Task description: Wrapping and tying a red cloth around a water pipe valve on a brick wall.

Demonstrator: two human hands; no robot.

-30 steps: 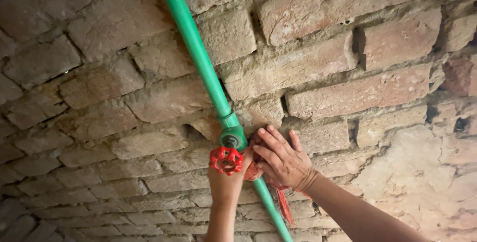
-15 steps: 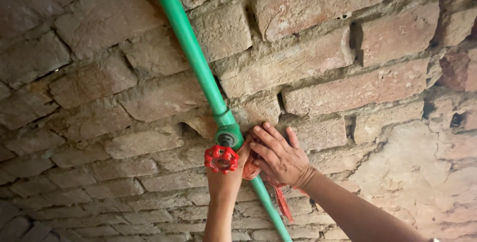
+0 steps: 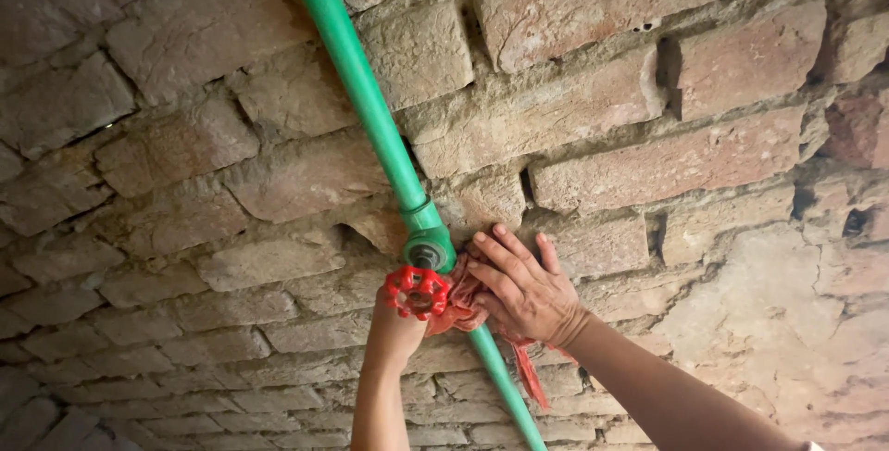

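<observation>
1. A green pipe [image 3: 356, 90] runs down the brick wall [image 3: 185, 164], with a valve [image 3: 427, 252] and its red handwheel [image 3: 418, 291] partway along.
2. The left hand [image 3: 396, 326] reaches up behind the handwheel; I cannot tell how its fingers lie.
3. The right hand [image 3: 523, 289] presses spread fingers on a red cloth [image 3: 468, 298] bunched at the valve.
4. A loose cloth tail hangs below, so the wrapping looks unfinished.

I see the green pipe [image 3: 361, 99] lying tight against the rough brick wall [image 3: 648, 90], so nothing passes behind it. Below the joint, the red valve wheel [image 3: 417, 291], my left hand [image 3: 394, 331], my right hand [image 3: 523, 289] and a red cloth [image 3: 528, 368] crowd the pipe. Both sides above stay open.
</observation>
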